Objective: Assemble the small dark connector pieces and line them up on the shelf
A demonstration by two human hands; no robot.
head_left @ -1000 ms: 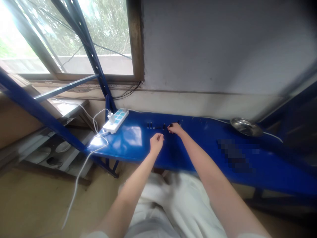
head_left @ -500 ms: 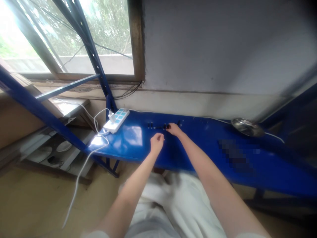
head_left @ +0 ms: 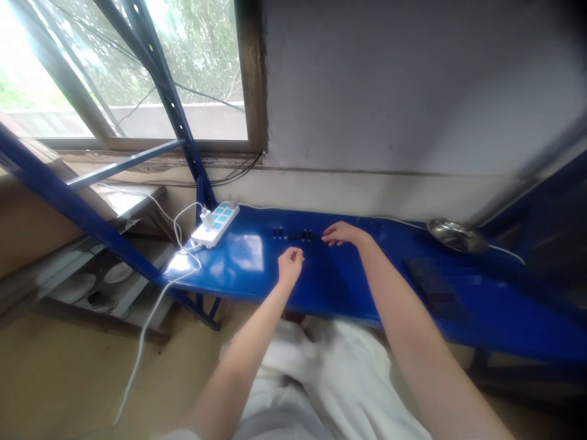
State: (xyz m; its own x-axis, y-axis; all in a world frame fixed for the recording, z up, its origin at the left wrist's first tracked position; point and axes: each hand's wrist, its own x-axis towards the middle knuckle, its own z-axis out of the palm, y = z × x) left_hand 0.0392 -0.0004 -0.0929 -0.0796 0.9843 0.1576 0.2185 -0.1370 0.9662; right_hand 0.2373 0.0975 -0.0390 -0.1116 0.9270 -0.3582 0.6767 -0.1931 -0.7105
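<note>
My left hand [head_left: 290, 263] rests on the blue shelf [head_left: 238, 269] with its fingers curled in; whether it holds anything is hidden. My right hand [head_left: 342, 233] lies farther back on the shelf, fingers bent and pointing left, just right of a short row of small black pieces [head_left: 293, 234] standing near the back edge. The right fingertips are close to the rightmost piece but apart from it.
A white power strip [head_left: 215, 223] with blue sockets and white cables lies at the shelf's left end. A metal dish [head_left: 456, 235] sits at the back right. Blue rack posts [head_left: 169, 104] cross the window. Plates lie on a lower shelf [head_left: 82, 284] at left.
My right hand has drawn back to the right, away from the row of black pieces it was touching. My left hand has stayed in place.
</note>
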